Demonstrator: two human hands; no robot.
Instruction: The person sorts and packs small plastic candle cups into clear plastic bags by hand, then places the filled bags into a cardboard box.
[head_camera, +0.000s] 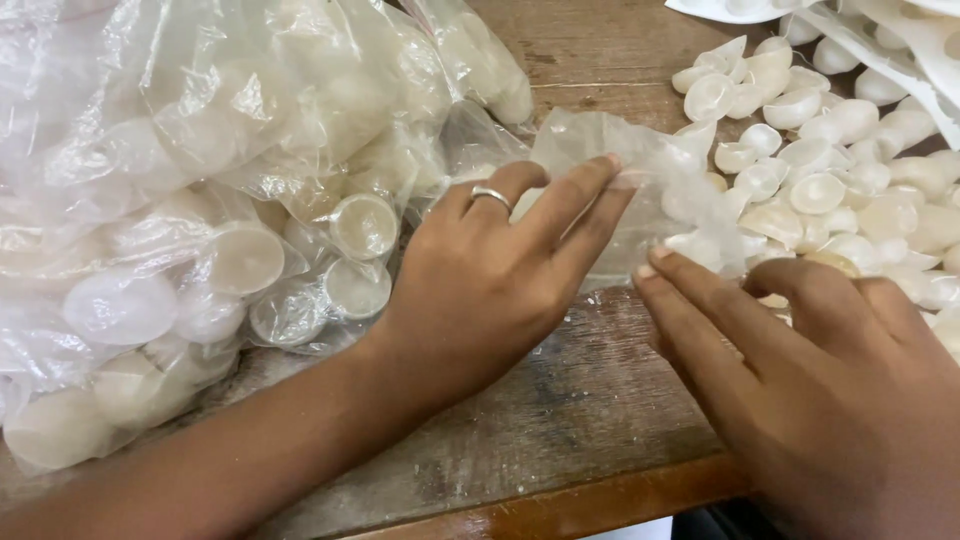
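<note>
hands (480, 280) (800, 370) flatten clear plastic bag (640, 190) beside white caps (830, 170).

A worn, scratched wooden table (560, 400) with a reddish-brown front edge fills the view, evenly lit by soft, diffuse light.

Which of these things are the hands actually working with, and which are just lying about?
In use:
left hand
right hand
small clear bag
loose white caps

Lying about:
big bags of caps
wooden table
</note>
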